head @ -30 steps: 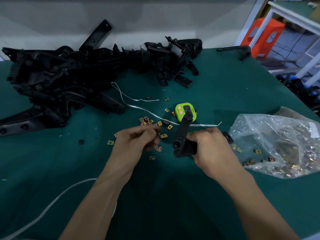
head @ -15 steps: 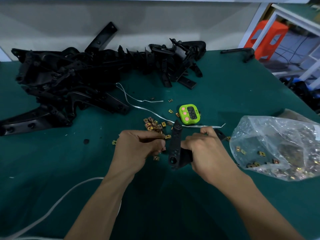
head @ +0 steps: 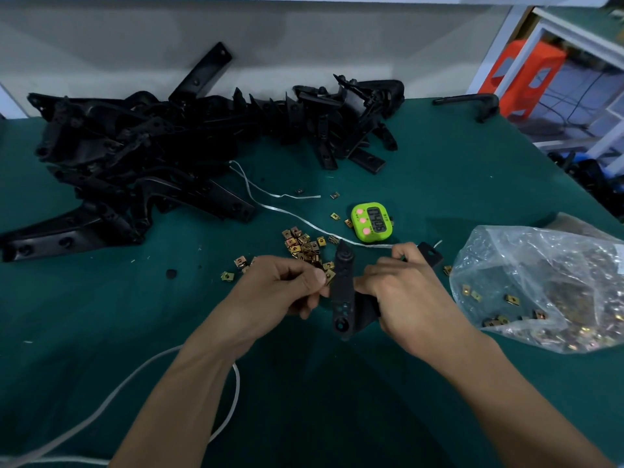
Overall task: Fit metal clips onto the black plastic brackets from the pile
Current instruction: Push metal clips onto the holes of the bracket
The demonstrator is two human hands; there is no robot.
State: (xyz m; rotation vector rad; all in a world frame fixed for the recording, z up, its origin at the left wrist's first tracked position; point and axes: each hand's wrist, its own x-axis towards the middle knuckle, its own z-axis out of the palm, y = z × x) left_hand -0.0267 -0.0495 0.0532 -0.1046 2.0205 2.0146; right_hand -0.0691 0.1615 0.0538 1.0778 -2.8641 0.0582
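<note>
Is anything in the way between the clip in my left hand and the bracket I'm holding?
Nothing visible. The left hand pinches the metal clip right beside the black bracket, which the right hand grips.

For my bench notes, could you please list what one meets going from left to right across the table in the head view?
pile of black brackets → left hand, pinching a metal clip → held bracket → right hand, gripping that bracket → plastic bag of clips
</note>
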